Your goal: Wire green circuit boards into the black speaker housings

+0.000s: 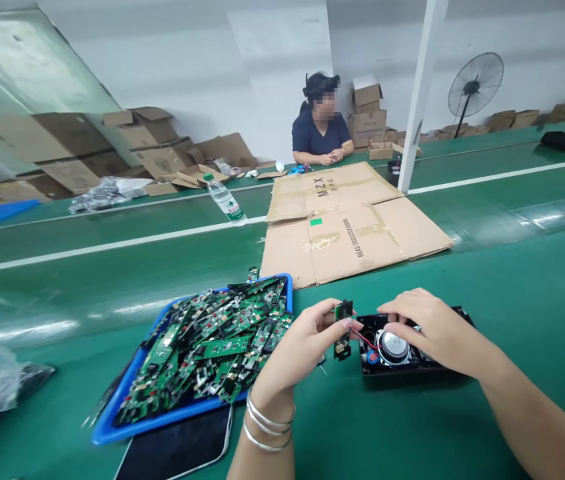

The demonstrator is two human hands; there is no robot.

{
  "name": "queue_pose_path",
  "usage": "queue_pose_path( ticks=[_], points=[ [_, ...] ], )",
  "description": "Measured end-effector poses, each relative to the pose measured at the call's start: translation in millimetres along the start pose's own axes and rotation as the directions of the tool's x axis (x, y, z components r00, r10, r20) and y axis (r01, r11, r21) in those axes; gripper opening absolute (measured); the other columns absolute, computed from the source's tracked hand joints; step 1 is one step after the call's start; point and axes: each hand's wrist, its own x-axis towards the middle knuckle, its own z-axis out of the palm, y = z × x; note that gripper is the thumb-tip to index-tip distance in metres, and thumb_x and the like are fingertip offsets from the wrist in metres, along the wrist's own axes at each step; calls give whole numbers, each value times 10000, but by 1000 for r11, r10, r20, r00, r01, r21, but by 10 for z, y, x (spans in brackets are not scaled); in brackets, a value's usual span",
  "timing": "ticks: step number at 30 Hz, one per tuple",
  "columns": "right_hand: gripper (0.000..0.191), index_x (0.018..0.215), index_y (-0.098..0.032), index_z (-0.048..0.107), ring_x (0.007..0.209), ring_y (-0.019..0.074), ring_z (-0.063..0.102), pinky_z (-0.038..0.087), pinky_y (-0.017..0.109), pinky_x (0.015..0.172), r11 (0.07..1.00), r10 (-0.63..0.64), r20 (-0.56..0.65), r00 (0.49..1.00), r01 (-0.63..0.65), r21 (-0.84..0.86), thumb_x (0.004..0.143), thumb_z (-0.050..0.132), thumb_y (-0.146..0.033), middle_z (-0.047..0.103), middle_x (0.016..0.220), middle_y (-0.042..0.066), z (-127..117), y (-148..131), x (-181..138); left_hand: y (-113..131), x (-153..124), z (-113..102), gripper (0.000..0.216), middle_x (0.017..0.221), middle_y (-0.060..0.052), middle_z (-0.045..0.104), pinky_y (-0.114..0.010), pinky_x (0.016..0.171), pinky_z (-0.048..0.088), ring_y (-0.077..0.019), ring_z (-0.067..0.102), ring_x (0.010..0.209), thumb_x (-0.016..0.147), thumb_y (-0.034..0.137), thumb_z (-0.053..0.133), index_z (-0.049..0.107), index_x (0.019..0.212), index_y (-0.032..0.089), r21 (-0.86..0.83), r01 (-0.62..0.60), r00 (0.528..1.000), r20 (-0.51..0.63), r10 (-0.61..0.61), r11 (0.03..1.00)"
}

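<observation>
My left hand (320, 333) pinches a small green circuit board (342, 333) upright, just left of a black speaker box (412, 383). Red and dark wires (365, 339) run from near the board toward a round silver speaker (394, 347) set in that box. Beside the speaker lies a small blue round part (372, 357). Over the box's right half is my right hand (422, 327), fingers bent above the speaker; its fingertips are partly hidden, and I cannot tell whether they grip anything. Part of the box's inside is covered by this hand.
A blue tray (112, 433) heaped with circuit boards (222, 347) stands at left, a phone-like tablet (177, 443) beside its front edge. Beyond are flattened cardboard (357, 240), a water bottle (225, 201) and a white post (420, 100). Another person (321, 127) sits across.
</observation>
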Motion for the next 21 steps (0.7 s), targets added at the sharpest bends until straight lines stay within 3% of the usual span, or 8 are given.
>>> queue_pose_path(
  ticks=[5,10,12,15,17,19,21],
  points=[
    [249,1033,-232,634,929,197,603,468,323,766,980,192,70,979,-187,-71,912,422,-283,644,1038,23,-73,418,-357,35,-100,-90,270,744,-57,701,-260,604,471,-217,658,778,774,323,618,546,987,172,51,92,995,33,-93,994],
    [241,1036,-226,632,890,206,620,484,309,690,930,358,-13,934,-358,-89,887,445,-258,652,1014,36,-128,757,-658,49,-47,4,223,721,-64,708,-260,594,471,-176,651,657,785,309,605,497,936,185,4,176,956,239,-172,984],
    [211,976,-220,649,835,197,623,475,290,646,921,380,-20,925,-380,-80,872,469,-252,660,960,37,-159,801,-718,19,17,123,214,721,-69,709,-245,542,457,-167,646,616,799,322,586,474,917,183,-29,227,912,356,-202,973],
    [161,837,-213,668,715,164,605,450,258,585,929,370,27,928,-369,-35,853,511,-244,653,855,25,-170,793,-738,-44,110,372,199,694,-66,706,-193,428,380,-135,614,515,816,332,560,456,899,183,-53,319,804,544,-241,946],
    [140,822,-214,664,707,150,588,442,247,591,940,340,67,938,-341,1,851,530,-241,637,835,17,-136,757,-712,-80,153,544,212,730,-77,711,-168,390,334,-119,603,500,824,328,548,437,939,189,-83,366,766,593,-249,927],
    [98,853,-209,651,775,158,577,446,255,647,952,307,78,949,-307,-7,841,557,-233,621,859,20,-63,711,-669,-106,178,679,252,821,-91,709,-157,410,359,-128,634,588,825,317,549,404,993,198,-156,378,795,559,-234,913],
    [80,884,-195,632,848,177,553,449,278,698,958,284,76,956,-279,-68,811,599,-205,601,898,32,40,665,-622,-130,191,756,264,915,-92,685,-183,523,460,-147,650,743,824,302,555,393,1007,201,-226,337,858,473,-200,914]
  ],
)
